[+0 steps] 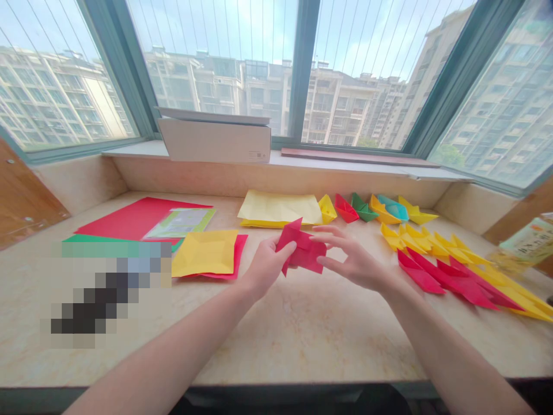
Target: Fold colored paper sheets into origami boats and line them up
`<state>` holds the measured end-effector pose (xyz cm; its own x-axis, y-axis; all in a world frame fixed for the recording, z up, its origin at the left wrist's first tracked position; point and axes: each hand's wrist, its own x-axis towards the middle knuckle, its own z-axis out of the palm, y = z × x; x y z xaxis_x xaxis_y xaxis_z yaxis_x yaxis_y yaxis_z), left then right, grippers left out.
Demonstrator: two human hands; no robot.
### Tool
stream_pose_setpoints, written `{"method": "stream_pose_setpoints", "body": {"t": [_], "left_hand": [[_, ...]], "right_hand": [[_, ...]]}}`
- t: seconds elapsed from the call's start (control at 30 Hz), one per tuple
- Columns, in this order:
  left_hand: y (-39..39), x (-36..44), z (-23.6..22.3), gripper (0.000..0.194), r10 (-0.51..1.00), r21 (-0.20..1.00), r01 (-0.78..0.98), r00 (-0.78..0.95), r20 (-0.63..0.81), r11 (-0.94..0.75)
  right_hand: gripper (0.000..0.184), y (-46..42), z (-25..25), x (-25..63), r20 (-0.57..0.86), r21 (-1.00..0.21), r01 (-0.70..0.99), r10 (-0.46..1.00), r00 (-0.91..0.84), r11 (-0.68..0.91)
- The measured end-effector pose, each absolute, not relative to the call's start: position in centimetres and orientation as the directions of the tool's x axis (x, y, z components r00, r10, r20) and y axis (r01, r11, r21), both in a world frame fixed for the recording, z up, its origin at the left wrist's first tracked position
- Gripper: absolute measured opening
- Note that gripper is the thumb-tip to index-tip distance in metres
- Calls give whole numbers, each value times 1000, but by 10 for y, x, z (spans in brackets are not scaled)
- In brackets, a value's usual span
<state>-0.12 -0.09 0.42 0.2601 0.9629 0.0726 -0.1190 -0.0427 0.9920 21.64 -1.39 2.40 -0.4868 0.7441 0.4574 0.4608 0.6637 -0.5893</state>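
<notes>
Big beige stone counter [276, 340] runs under a wide window [224, 63], with a white box [215, 140] sitting up on the sill. Over on the person's left there's a spread of flat paper: a red sheet [133, 218], a yellow square [205, 252] lying on another red one, and a pale yellow stack [280, 207] further back. Off to the right are rows of finished folds, red and yellow pointy ones [458, 274] in a fan, plus a line of little paper boats [371, 209] in yellow, red, green and teal near the wall. The thing in hand is a half-folded piece of red paper [302, 249], held up just above the counter, dead centre between both hands. I'd guess it weighs basically nothing, floppy where it's single layer and stiffer along the creases, easy to crumple or tear if you squeeze, so best held by the folded edges and corners. The left hand [264, 266] has its thumb and fingers pinched closed on the paper's left corner. The right hand [352, 259] is loose and fairly spread, fingers [325, 235] stretched toward the right edge, tips touching it rather than gripping.
</notes>
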Motion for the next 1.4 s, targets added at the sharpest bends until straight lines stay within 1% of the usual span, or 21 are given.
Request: {"method": "stream_pose_setpoints", "body": {"t": [0.07,0.13,0.27,0.43,0.6,0.8,0.93,1.0,1.1,1.27,1.4], "left_hand": [[0,-2,5,27,965,991,-131,254,67,-34],[1,-3,5,26,967,991,-132,247,59,-26],[2,-4,3,27,965,989,-146,255,58,-21],[4,-3,0,26,960,986,-167,274,63,-17],[6,-3,-4,23,952,981,-194,304,38,23],[8,-4,-4,21,957,983,-182,291,22,33],[9,-4,-5,20,956,985,-169,292,25,25],[8,-4,-5,21,952,988,-154,304,26,23],[7,-5,-4,22,947,994,-111,321,18,19],[3,-5,-4,21,926,991,56,365,96,-124],[1,-4,-8,21,886,966,153,449,119,-207]], "right_hand": [[42,-13,21,218,464,-520,487,710,-529,702],[43,-11,17,219,459,-484,514,706,-540,708],[38,-6,10,223,470,-449,548,708,-526,705],[32,-3,7,227,524,-419,533,675,-520,735],[29,0,5,234,535,-393,540,663,-524,744],[26,0,6,236,548,-393,525,651,-525,755],[23,0,8,236,570,-311,524,596,-565,793],[21,0,8,236,596,-276,522,570,-566,807],[17,-1,9,232,639,-260,534,558,-529,805],[12,-6,11,221,673,-261,593,584,-454,762],[15,-13,13,212,633,-293,640,646,-427,711]]}}
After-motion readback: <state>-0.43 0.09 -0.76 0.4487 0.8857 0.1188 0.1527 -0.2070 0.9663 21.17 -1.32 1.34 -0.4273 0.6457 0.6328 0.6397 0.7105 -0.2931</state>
